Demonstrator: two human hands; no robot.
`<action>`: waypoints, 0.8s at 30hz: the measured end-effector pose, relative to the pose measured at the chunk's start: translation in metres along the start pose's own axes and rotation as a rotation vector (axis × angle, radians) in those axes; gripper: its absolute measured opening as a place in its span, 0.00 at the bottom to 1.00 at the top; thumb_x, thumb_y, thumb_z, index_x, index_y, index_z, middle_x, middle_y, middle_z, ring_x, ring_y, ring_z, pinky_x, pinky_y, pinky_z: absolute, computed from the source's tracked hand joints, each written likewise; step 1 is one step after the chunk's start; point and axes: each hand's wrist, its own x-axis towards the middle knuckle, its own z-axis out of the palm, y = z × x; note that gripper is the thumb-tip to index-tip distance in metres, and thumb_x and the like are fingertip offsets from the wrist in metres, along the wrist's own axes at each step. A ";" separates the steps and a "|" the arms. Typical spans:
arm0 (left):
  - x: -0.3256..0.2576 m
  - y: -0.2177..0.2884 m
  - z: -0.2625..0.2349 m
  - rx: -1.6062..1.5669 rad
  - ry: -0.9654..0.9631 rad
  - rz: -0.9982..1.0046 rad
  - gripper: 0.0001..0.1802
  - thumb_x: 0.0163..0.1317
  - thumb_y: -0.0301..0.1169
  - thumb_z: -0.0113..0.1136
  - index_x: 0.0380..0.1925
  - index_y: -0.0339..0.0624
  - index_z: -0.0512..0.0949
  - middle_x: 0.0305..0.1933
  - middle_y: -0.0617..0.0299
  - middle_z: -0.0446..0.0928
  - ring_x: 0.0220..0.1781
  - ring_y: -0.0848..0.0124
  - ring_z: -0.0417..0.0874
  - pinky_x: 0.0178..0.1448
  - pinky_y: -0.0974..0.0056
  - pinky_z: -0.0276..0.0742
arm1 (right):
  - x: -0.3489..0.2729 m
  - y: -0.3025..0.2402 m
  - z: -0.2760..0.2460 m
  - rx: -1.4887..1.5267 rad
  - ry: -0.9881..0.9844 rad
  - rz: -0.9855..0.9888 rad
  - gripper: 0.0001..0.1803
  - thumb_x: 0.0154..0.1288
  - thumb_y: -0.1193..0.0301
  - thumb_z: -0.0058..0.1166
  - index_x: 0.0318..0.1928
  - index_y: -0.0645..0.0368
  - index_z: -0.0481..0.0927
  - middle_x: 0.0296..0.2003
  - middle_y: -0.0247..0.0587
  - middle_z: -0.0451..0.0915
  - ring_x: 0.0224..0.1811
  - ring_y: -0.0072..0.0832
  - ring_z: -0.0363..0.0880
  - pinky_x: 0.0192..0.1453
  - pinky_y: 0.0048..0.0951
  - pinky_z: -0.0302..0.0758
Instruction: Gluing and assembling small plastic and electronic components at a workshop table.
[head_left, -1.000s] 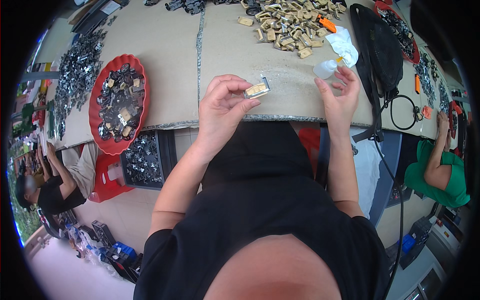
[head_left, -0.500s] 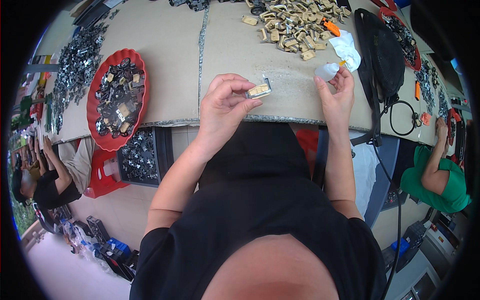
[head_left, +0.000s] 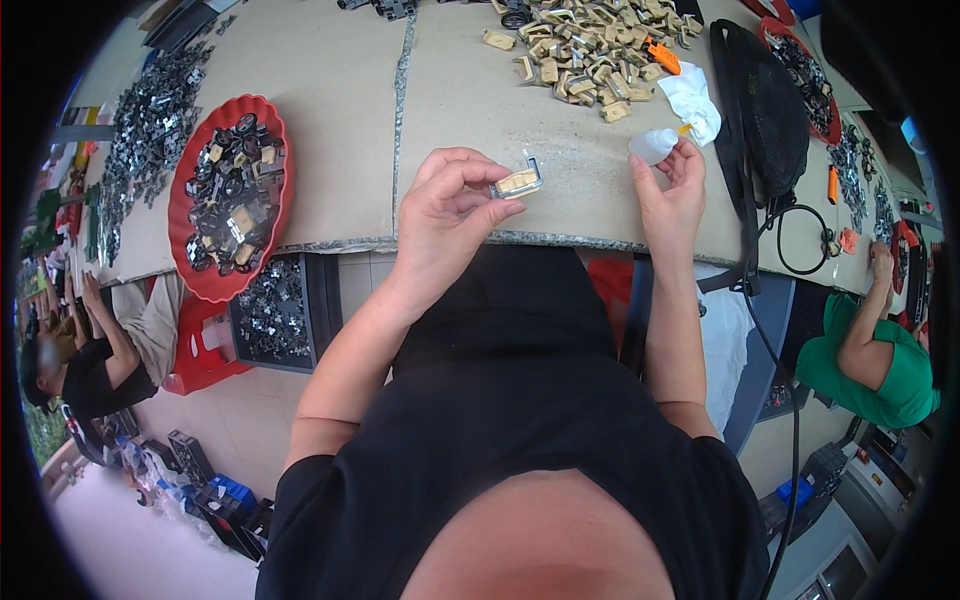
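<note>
My left hand pinches a small tan plastic part with a grey frame, possibly a toy vehicle piece, between thumb and fingertips. It is held just above the table near its front edge. In my right hand is a small translucent white squeeze bottle, its yellow tip pointing up and to the right, away from the part. Beyond the hands lies a heap of similar tan parts. A crumpled white tissue rests just past the bottle, beside an orange tool.
At left a red scalloped tray holds mixed black and tan parts, with a pile of dark small parts beyond. A black bag and a cable lie at right. People work on both sides; one wears a green shirt.
Both hands keep nearly the same pose with the part and the bottle. The whole view has shifted slightly.
</note>
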 end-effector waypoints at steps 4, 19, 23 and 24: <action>0.000 -0.001 0.000 0.000 -0.003 0.000 0.16 0.49 0.11 0.58 0.40 0.32 0.73 0.46 0.60 0.64 0.43 0.75 0.74 0.49 0.73 0.78 | 0.000 0.000 0.000 -0.011 0.005 0.004 0.28 0.52 0.73 0.60 0.52 0.69 0.64 0.45 0.48 0.73 0.47 0.30 0.72 0.54 0.30 0.68; 0.000 -0.002 0.001 -0.024 0.000 -0.023 0.15 0.50 0.13 0.59 0.39 0.32 0.73 0.45 0.60 0.64 0.42 0.76 0.75 0.48 0.73 0.77 | 0.000 0.001 0.000 -0.021 0.002 0.001 0.26 0.52 0.75 0.58 0.51 0.69 0.64 0.45 0.48 0.73 0.46 0.31 0.72 0.54 0.30 0.68; 0.000 -0.001 0.001 -0.026 -0.001 -0.036 0.15 0.50 0.13 0.58 0.40 0.32 0.73 0.45 0.60 0.64 0.42 0.75 0.75 0.48 0.73 0.77 | 0.000 -0.001 0.000 -0.025 0.009 -0.007 0.26 0.52 0.75 0.57 0.51 0.69 0.64 0.45 0.48 0.73 0.46 0.30 0.73 0.53 0.30 0.68; 0.000 -0.002 0.001 -0.027 0.000 -0.037 0.15 0.50 0.13 0.58 0.40 0.32 0.73 0.45 0.60 0.64 0.42 0.75 0.75 0.48 0.73 0.77 | 0.000 -0.001 0.000 -0.021 0.007 -0.004 0.26 0.52 0.75 0.57 0.51 0.69 0.64 0.45 0.48 0.73 0.46 0.30 0.73 0.53 0.30 0.68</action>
